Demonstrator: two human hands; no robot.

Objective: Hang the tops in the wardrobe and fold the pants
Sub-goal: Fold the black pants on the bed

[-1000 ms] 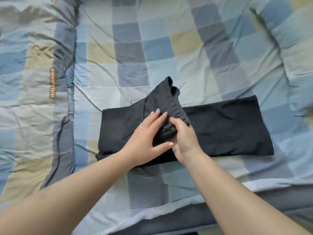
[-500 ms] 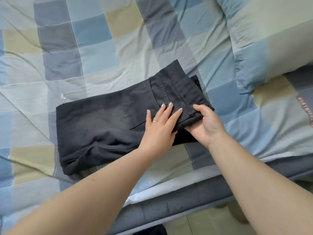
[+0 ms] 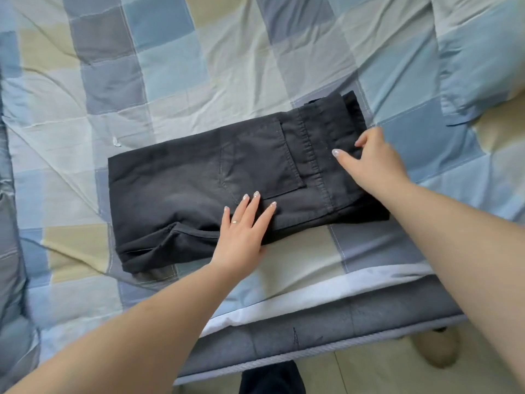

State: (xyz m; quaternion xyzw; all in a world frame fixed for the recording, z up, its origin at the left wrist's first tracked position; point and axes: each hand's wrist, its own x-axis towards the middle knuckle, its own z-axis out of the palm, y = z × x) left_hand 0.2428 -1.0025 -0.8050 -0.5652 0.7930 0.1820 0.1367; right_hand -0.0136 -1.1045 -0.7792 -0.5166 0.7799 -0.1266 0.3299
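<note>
Black pants [image 3: 199, 177] lie folded into a rectangle on the checked bed cover, waistband and back pocket facing up at the right end. My left hand [image 3: 241, 231] lies flat on the near edge of the folded pants with its fingers straight and spread. My right hand [image 3: 375, 163] rests on the waistband end at the right, thumb stretched over the fabric and fingers bent at the fold's edge. No tops and no wardrobe are in view.
The bed cover [image 3: 170, 66] is a blue, grey and cream check. A matching pillow [image 3: 480, 52] lies at the far right. The mattress edge [image 3: 312, 331] runs below the pants, with floor and a slipper [image 3: 437, 348] beyond it.
The raised waistband end has been laid down over the rest, so the pants are now a flat folded rectangle. My left hand slid to the near edge; my right hand moved to the right end.
</note>
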